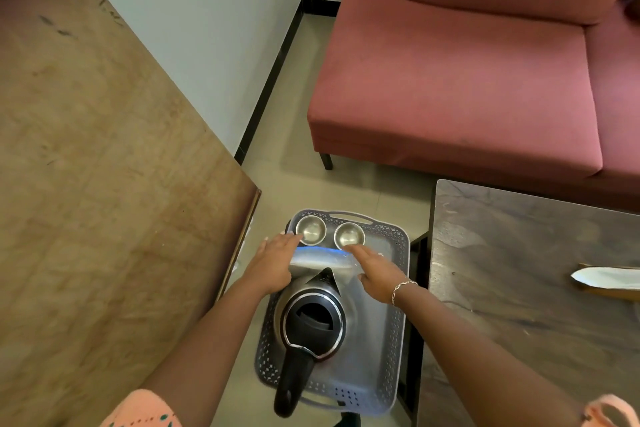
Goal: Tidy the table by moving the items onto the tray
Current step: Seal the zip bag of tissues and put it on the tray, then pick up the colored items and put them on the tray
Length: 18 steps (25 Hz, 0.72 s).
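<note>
The left hand (273, 263) and right hand (377, 274) are spread apart, each with fingers stretched fairly straight along one side of a blue-rimmed dish (322, 258). Whether the thumbs hook beneath it cannot be told. The dish is pale, thin and blurred, and is held low over the grey perforated tray (398, 243), between two steel bowls (310, 229) and the spout of an electric kettle (311, 319).

The gap looks tight. Lowered flat, the dish could catch the spout or ride up on a bowl rim and sit tilted, or slip from such a light hold. A white pointed item (606, 279) lies on the dark table (519, 253), well apart from the tray.
</note>
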### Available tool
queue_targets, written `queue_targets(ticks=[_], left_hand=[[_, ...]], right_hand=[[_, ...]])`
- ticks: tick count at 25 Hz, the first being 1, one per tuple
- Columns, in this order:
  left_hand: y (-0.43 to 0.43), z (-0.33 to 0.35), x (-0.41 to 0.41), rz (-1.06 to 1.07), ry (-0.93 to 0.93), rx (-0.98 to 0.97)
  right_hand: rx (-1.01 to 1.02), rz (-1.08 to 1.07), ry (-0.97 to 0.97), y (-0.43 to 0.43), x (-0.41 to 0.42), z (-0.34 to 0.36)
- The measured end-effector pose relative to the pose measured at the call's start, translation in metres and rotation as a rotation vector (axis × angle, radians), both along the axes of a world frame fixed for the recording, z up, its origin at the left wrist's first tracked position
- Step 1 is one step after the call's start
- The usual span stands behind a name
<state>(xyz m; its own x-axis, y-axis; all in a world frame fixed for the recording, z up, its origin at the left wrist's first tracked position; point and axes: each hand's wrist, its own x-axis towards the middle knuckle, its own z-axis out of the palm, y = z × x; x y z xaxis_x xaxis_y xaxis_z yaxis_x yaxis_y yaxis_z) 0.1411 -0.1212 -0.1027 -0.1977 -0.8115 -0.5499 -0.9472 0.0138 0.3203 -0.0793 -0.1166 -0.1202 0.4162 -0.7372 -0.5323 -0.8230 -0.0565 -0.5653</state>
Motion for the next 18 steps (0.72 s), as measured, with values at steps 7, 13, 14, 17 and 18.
queue_targets(ticks=[7,13,14,17,18], left_hand=[[0.036,0.032,-0.065,0.417,0.226,-0.389],[0.089,0.039,-0.181,0.266,0.104,-0.511],[0.103,0.040,-0.206,0.254,0.081,-0.491],[0.148,0.041,-0.277,0.244,0.042,-0.404],[0.162,0.041,-0.306,0.236,0.046,-0.375]], right_hand=[[-0.412,-0.055,0.143,0.044,-0.073,0.009],[-0.441,-0.097,0.222,0.100,-0.174,0.004],[-0.436,-0.083,0.229,0.114,-0.198,0.007],[-0.423,-0.064,0.265,0.155,-0.268,0.019],[-0.422,-0.071,0.283,0.169,-0.296,0.024]])
